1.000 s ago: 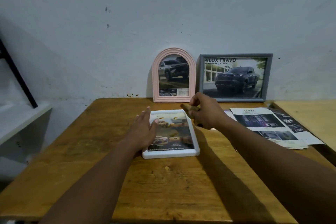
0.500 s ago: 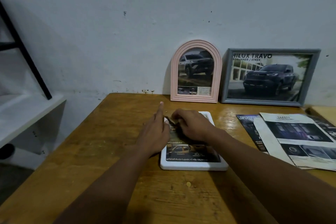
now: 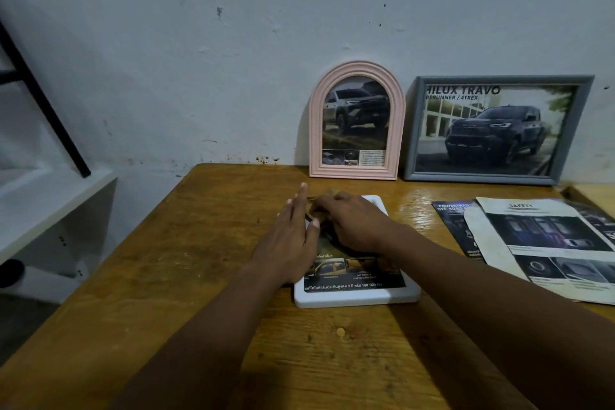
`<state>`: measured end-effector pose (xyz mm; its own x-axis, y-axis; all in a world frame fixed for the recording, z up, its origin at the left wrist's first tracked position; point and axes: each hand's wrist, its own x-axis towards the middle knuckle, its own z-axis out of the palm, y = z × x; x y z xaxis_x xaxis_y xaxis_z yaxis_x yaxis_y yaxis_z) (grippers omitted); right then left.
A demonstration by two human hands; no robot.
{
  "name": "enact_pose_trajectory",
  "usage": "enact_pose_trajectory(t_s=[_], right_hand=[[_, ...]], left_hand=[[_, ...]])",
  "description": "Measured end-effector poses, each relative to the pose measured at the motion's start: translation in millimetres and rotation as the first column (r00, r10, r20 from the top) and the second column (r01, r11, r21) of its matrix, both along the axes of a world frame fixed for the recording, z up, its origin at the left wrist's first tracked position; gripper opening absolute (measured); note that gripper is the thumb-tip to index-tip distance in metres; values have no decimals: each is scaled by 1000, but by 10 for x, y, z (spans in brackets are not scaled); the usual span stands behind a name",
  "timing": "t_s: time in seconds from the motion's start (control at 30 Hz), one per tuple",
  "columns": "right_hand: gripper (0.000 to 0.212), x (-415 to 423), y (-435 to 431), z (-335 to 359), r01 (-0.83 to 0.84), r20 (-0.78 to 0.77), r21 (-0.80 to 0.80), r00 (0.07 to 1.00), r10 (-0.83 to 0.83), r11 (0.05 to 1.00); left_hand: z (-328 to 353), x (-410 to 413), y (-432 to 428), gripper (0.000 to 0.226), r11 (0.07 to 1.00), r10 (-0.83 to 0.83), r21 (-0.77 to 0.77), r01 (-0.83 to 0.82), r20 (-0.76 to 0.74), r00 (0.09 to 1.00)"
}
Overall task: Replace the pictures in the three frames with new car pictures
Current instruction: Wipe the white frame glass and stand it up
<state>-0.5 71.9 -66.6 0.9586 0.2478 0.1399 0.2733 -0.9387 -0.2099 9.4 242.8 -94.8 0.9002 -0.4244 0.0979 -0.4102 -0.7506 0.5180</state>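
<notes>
Grey frame (image 3: 479,176) reads "HILUX TRAVO" (left hand (image 3: 289,243) flat, right hand (image 3: 356,226) pinching brown piece (image 3: 314,207)).

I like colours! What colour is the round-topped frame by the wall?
Pink; the arched frame shows best in the head view.

At centre a flat frame (image 3: 359,298) lies on the table (image 3: 199,276), behind it the arched frame (image 3: 356,123) and, further right, the wide frame (image 3: 496,130) lean on the wall (image 3: 233,60), papers (image 3: 545,243) lie at right, a shelf (image 3: 50,203) at left.
</notes>
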Motion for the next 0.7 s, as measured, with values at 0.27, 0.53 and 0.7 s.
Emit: enact_pose_trajectory(t_s=[0.27,0.53,0.7], right_hand=[[49,-85,-174,32,90,21,-105,996,-88,990],[48,-190,-286,99,125,-13,-80,992,-126,989],[51,-299,-349,28,158,-40,6,987,-158,987]], left_hand=[[-5,-17,-12,73,995,23,104,-13,-93,995],[35,-31,-13,74,992,32,120,-26,-52,998],[43,-31,-13,75,992,35,121,-30,-36,999]])
